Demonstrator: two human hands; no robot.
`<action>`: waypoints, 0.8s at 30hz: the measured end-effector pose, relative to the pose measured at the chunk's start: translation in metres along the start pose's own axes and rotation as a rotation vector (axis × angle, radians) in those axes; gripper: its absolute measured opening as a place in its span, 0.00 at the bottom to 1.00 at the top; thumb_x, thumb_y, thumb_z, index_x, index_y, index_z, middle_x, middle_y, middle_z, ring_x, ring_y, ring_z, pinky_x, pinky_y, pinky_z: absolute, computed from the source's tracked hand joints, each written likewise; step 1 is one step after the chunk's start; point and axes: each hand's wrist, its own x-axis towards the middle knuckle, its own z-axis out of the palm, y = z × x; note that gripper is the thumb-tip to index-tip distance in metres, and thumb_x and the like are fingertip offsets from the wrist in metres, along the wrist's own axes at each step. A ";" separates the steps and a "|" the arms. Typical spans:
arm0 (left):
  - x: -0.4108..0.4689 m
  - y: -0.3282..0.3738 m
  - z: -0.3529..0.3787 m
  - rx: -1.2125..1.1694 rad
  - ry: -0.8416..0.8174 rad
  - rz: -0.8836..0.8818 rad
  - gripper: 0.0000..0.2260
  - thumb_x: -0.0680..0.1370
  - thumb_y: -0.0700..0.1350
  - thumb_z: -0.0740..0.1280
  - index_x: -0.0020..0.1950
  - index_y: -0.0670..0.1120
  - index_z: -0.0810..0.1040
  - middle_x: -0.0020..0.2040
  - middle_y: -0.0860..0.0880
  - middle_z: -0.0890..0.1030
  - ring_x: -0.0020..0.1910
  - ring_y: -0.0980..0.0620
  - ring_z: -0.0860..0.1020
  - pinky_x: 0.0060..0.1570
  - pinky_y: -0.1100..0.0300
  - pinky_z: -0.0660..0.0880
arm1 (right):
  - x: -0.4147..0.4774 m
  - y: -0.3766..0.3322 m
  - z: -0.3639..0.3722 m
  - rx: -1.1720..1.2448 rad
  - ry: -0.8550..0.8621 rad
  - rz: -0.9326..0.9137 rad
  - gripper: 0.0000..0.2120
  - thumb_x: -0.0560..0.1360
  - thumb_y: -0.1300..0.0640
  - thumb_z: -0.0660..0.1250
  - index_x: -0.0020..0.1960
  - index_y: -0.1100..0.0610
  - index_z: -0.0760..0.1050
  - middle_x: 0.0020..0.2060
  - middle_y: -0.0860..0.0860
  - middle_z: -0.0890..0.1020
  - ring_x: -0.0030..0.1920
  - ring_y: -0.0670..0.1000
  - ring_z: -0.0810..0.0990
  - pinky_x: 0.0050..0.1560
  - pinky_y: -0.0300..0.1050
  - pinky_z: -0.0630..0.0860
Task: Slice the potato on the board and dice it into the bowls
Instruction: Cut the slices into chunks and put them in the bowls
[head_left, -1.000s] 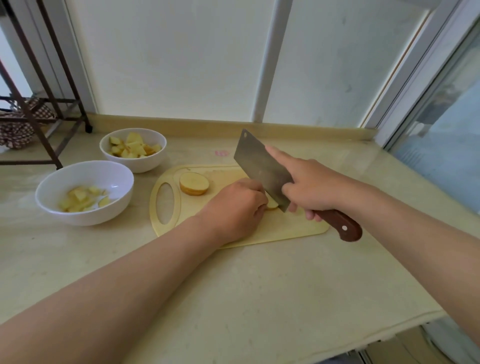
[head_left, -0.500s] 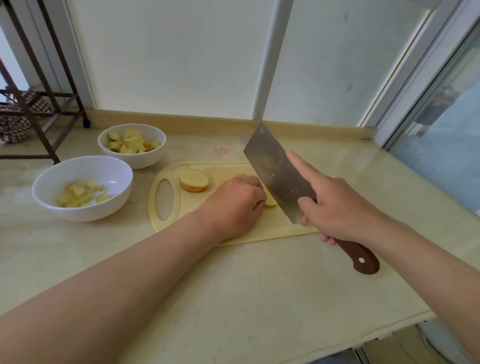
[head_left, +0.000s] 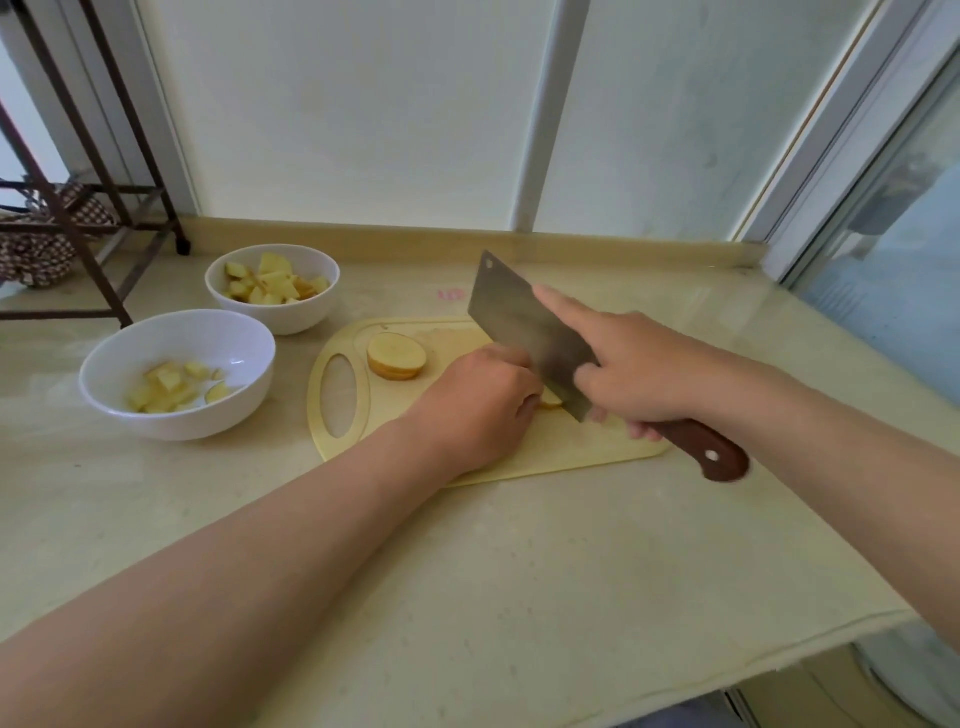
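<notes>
A yellow cutting board (head_left: 545, 452) lies on the counter. A round potato slice stack (head_left: 396, 356) sits near the board's handle hole. My left hand (head_left: 480, 405) curls over a potato piece (head_left: 551, 400), of which only a sliver shows. My right hand (head_left: 631, 371) grips the cleaver (head_left: 524, 325) by its brown handle, forefinger stretched along the blade. The blade's lower edge stands against the potato piece by my left fingers. Two white bowls stand to the left: the near bowl (head_left: 179, 418) holds a few dice, the far bowl (head_left: 275, 319) holds more.
A dark metal rack (head_left: 78, 208) with a patterned cloth stands at the far left of the counter. Window panes rise behind the counter, a glass door is at the right. The counter's front edge (head_left: 779, 649) runs near the bottom right.
The cleaver came down and toward my left hand, from raised over the board to its edge at the potato piece. My left hand stayed on the potato.
</notes>
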 end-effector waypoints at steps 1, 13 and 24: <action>-0.001 0.001 -0.001 0.005 -0.003 0.002 0.07 0.73 0.37 0.67 0.37 0.41 0.82 0.39 0.45 0.81 0.39 0.43 0.77 0.37 0.54 0.76 | 0.007 -0.004 0.001 0.000 0.013 -0.018 0.44 0.79 0.64 0.55 0.79 0.26 0.42 0.44 0.56 0.81 0.27 0.55 0.82 0.29 0.55 0.83; -0.004 0.003 -0.007 0.049 0.004 -0.050 0.08 0.76 0.39 0.67 0.41 0.39 0.84 0.41 0.42 0.80 0.41 0.41 0.77 0.41 0.53 0.76 | -0.022 0.016 0.032 0.167 0.275 -0.077 0.42 0.82 0.61 0.56 0.76 0.21 0.40 0.35 0.63 0.82 0.39 0.62 0.86 0.28 0.55 0.83; -0.004 0.005 -0.007 0.072 0.000 -0.045 0.07 0.77 0.38 0.66 0.42 0.38 0.83 0.42 0.41 0.79 0.42 0.39 0.77 0.40 0.50 0.76 | -0.033 0.020 0.011 -0.022 0.062 -0.065 0.40 0.83 0.59 0.54 0.75 0.20 0.41 0.40 0.56 0.84 0.28 0.56 0.83 0.30 0.54 0.84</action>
